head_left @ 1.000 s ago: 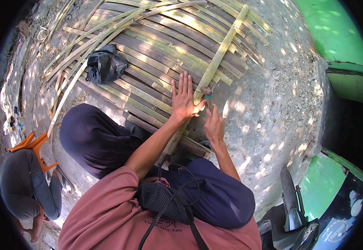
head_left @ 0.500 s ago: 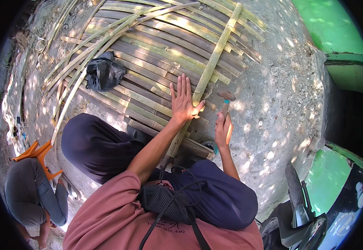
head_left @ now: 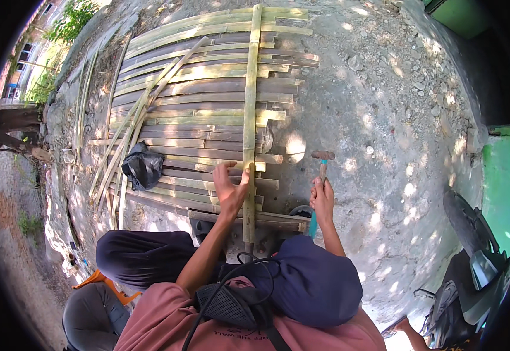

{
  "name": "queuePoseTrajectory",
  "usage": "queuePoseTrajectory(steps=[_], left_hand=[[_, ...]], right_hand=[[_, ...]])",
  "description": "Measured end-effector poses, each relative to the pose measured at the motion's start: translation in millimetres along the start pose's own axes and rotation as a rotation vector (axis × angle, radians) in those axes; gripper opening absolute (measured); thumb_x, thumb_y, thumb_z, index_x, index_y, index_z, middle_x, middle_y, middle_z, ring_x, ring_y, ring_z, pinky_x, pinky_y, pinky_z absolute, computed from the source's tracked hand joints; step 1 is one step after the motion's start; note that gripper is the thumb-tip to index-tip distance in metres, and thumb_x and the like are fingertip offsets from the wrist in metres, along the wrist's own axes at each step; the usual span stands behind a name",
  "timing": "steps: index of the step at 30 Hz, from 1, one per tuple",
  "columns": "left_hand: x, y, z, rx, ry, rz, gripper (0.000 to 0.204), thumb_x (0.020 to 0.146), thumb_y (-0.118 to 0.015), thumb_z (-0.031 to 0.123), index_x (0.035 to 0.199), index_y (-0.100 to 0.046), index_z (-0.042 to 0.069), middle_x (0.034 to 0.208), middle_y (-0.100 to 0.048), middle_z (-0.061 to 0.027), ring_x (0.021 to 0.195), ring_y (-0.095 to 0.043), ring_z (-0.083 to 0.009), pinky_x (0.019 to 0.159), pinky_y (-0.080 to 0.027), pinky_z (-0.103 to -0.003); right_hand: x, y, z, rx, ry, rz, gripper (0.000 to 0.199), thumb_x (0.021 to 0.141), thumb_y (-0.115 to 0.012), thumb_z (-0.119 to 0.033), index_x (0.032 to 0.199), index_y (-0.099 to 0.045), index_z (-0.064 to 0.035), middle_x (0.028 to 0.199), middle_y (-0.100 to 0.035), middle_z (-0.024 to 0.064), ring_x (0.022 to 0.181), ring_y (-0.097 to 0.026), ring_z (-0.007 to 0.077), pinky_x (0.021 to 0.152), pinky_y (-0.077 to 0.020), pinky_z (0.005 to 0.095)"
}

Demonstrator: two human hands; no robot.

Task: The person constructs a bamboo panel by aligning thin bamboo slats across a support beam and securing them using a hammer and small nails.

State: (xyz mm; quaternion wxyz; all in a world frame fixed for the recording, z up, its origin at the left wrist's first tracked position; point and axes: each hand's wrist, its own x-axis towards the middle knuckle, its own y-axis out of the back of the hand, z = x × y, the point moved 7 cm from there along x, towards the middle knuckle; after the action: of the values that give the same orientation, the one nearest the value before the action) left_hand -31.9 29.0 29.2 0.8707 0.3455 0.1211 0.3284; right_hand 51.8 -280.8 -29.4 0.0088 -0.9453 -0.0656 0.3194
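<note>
A slatted panel of bamboo strips point(head_left: 193, 88) lies on the ground in front of me, its slats running crosswise. One long bamboo crosspiece point(head_left: 251, 88) runs over them from the far end towards my lap. My left hand point(head_left: 230, 192) rests at the near part of this crosspiece, fingers apart, its thumb side touching the edge; it grips nothing that I can see. To the right of the panel, my right hand point(head_left: 323, 202) is wrapped round the handle of a hammer point(head_left: 323, 157). The hammer's head is up, away from the bamboo.
A crumpled black plastic bag point(head_left: 142, 167) lies on the slats at the left, beside loose bamboo strips point(head_left: 129, 131) crossing the panel. A round container point(head_left: 303, 210) sits near my right knee. Another person's leg point(head_left: 94, 316) and an orange chair point(head_left: 125, 297) are lower left; a motorcycle point(head_left: 471, 281) stands right.
My view has turned, so the crosspiece now points straight ahead. My left hand has shifted from lying flat across the slats and crosspiece to the crosspiece's left edge. The hammer stays in my right hand.
</note>
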Motion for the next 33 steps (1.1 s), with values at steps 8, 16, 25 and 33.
queuePoseTrajectory(steps=[8,16,25,33], left_hand=[[-127,70,-150,-0.556,0.931,0.164,0.028,0.103,-0.076,0.033,0.111,-0.064,0.009,0.09,-0.058,0.0014,0.075,-0.055,-0.0096,0.069,-0.048,-0.029],[-166,71,-190,-0.931,1.15,0.308,0.109,0.101,-0.072,0.058,0.173,-0.017,-0.002,0.172,-0.029,-0.0274,0.159,-0.035,-0.0413,0.13,-0.036,-0.051],[-172,52,-156,-1.125,1.083,0.24,0.107,0.103,-0.068,0.06,0.174,-0.014,0.0,0.176,-0.025,-0.0252,0.163,-0.032,-0.0404,0.133,-0.031,-0.052],[-201,-10,-172,-2.218,0.824,-0.087,0.051,0.112,-0.041,0.037,0.146,-0.059,0.004,0.145,-0.066,-0.0152,0.133,-0.063,-0.0364,0.117,-0.049,-0.06]], right_hand=[[41,-17,0,-0.063,0.06,-0.12,0.03,0.117,-0.055,-0.033,0.105,-0.062,-0.0059,0.084,-0.064,0.0021,0.063,-0.057,0.0084,0.056,-0.047,0.0276],[82,-84,-22,-0.196,0.388,-0.246,0.045,0.115,-0.054,-0.044,0.114,-0.069,-0.0006,0.099,-0.074,0.0105,0.096,-0.067,0.0261,0.091,-0.0518,0.04],[80,-128,18,0.213,-0.019,-0.334,0.037,0.115,-0.058,-0.037,0.13,-0.055,-0.0034,0.103,-0.058,0.0078,0.103,-0.079,0.0342,0.096,-0.0661,0.0434],[57,-133,-8,0.277,0.05,-0.311,0.041,0.117,-0.053,-0.039,0.134,-0.048,-0.0031,0.108,-0.062,0.0119,0.102,-0.08,0.0414,0.095,-0.0674,0.0503]])
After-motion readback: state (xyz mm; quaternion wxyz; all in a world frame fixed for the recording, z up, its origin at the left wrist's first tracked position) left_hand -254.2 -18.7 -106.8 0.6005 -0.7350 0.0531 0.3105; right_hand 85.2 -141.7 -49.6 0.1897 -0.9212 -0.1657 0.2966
